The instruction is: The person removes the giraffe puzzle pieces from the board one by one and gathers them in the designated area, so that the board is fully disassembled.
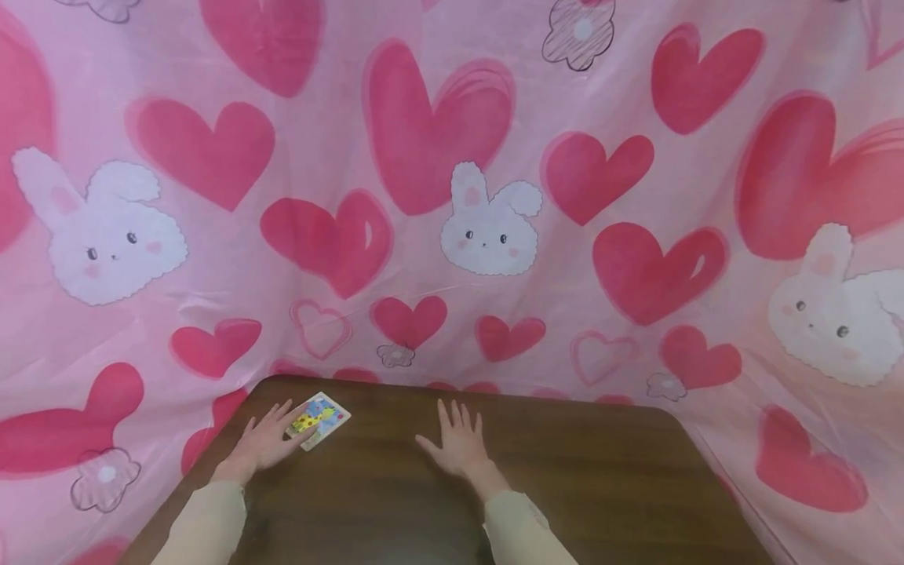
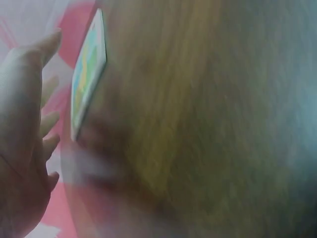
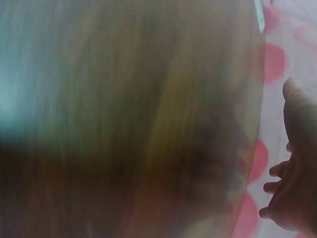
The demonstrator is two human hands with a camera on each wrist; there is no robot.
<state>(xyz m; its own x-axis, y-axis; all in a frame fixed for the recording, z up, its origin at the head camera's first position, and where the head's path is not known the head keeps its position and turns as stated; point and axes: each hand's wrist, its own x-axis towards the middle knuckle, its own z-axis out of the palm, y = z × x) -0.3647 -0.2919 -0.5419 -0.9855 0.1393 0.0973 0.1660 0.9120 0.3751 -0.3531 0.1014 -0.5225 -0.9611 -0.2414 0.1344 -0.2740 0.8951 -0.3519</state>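
A small flat picture board with a yellow spotted giraffe on a blue ground and a pale border lies at the far left of the table. My left hand is spread over its left edge in the head view and hides part of the picture. From the left wrist, the board shows a little beyond the fingers, with space between them. My right hand is held over the middle of the table, fingers spread, holding nothing. The right wrist view shows the right hand above the tabletop.
The dark brown wooden table has rounded far corners. A pink cloth printed with hearts and white rabbits hangs close behind its far edge and along both sides.
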